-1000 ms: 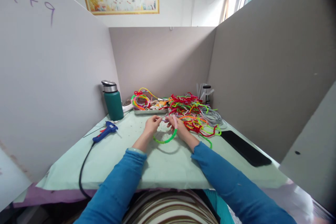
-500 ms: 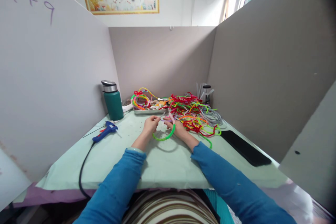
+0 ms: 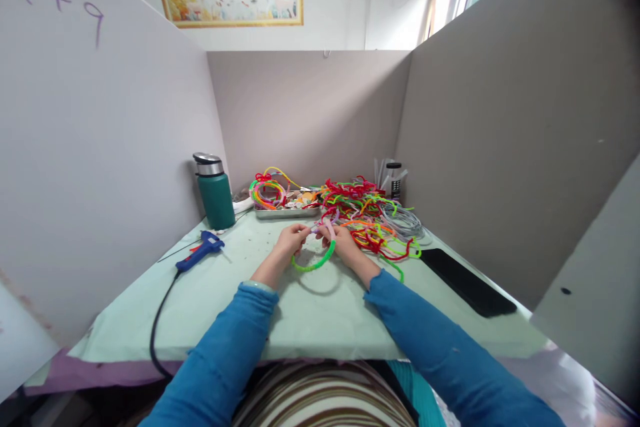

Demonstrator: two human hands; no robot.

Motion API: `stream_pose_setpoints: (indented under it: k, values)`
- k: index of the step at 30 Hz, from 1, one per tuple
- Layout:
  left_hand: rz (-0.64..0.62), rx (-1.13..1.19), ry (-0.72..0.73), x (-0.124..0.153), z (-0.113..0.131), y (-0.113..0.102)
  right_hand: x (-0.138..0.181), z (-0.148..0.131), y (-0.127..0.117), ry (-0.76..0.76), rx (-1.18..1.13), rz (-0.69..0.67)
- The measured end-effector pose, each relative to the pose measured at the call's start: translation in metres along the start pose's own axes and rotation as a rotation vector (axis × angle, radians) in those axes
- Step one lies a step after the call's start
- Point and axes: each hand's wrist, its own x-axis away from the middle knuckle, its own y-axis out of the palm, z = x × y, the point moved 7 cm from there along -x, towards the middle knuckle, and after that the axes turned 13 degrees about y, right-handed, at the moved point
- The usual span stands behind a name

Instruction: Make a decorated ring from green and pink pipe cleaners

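Both hands at frame centre: left hand (image 3: 289, 242) and right hand (image 3: 344, 242) each pinch the top ends of a green pipe-cleaner ring (image 3: 314, 262), with a pink pipe cleaner (image 3: 331, 227) between fingertips. Pipe-cleaner pile (image 3: 370, 217) just right, blue glue gun (image 3: 201, 250) left, green flask (image 3: 215, 191) upper left

The fingers (image 3: 299, 233) of both hands hide the green hoop's (image 3: 316, 265) top; the tray's (image 3: 287, 213) small contents are too tiny to identify.
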Motion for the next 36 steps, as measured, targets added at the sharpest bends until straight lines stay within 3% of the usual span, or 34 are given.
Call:
stream_pose_setpoints:
  k: [6, 24, 36]
  values:
    - [-0.020, -0.015, 0.037, -0.001, 0.000, 0.001, -0.003, 0.005, 0.003, 0.022, -0.156, -0.069]
    - [-0.075, 0.174, -0.032, -0.001, -0.003, 0.008, 0.006, -0.007, -0.002, -0.011, -0.081, -0.007]
    - [-0.093, -0.231, 0.167, -0.006, 0.003, 0.009, 0.009, -0.014, 0.003, -0.048, -0.138, -0.069]
